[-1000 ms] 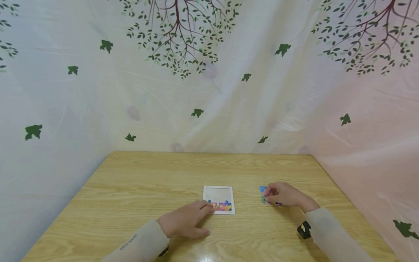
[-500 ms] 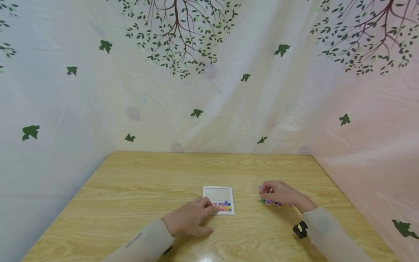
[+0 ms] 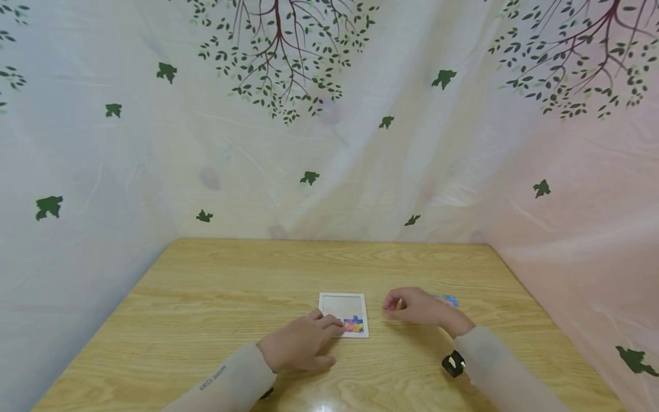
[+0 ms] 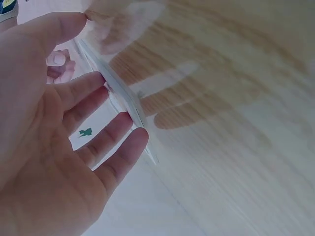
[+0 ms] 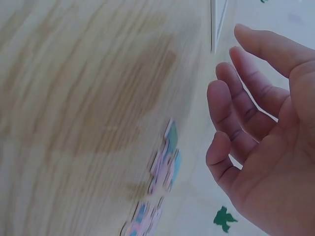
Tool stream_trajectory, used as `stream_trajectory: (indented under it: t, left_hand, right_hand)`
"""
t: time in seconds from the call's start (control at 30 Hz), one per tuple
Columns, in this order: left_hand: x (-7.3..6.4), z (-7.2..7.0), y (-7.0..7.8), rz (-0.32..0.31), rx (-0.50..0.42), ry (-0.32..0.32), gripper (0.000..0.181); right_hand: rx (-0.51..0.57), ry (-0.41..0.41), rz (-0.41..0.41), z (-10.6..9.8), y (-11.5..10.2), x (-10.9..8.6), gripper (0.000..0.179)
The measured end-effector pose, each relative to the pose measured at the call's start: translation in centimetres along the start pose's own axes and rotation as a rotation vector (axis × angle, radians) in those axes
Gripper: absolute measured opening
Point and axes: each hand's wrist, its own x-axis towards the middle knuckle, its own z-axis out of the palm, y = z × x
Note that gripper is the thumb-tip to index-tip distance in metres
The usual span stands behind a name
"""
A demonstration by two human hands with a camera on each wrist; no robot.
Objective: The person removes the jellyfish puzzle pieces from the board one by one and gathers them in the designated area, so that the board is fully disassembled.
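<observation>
A small white puzzle tray (image 3: 366, 315) lies on the wooden table, with joined colourful jigsaw pieces (image 3: 353, 325) along its near edge. My left hand (image 3: 301, 342) rests over the tray's lower left part, its loosely straight fingers covering some pieces. In the left wrist view its fingertips touch the edge of the tray (image 4: 120, 88). To the right of the tray my right hand (image 3: 412, 306) hovers with thumb and fingers bent towards each other; I cannot tell whether a piece is between them. Loose jigsaw pieces (image 3: 450, 300) lie partly hidden behind it, and several pieces (image 5: 165, 169) show in the right wrist view.
The wooden table (image 3: 247, 263) reaches back to a pale curtain (image 3: 231, 143) printed with trees and green birds. The curtain also hangs along both sides. A dark wrist camera (image 3: 453, 364) sits under my right sleeve.
My right hand has moved left from the loose pieces towards the tray, uncovering blue pieces behind it. My left hand has shifted slightly right over the tray's pieces.
</observation>
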Motion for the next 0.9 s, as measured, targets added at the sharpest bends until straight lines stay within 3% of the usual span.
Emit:
stream_trajectory:
  t: [0.33,0.63,0.9]
  left_hand:
    - [0.1,-0.2,0.2,-0.011,0.012,-0.023,0.055]
    - [0.1,0.3,-0.2,0.020,-0.023,0.006,0.057]
    - [0.0,0.3,-0.2,0.016,-0.032,0.000,0.060]
  right_hand:
    - [-0.094,0.031,-0.092,2.1,-1.5,1.4,0.032]
    - [-0.121,0.000,-0.026,3.7,-2.1,2.1,0.046]
    - [-0.204,0.011,-0.015,4.2,-3.0,2.1,0.044]
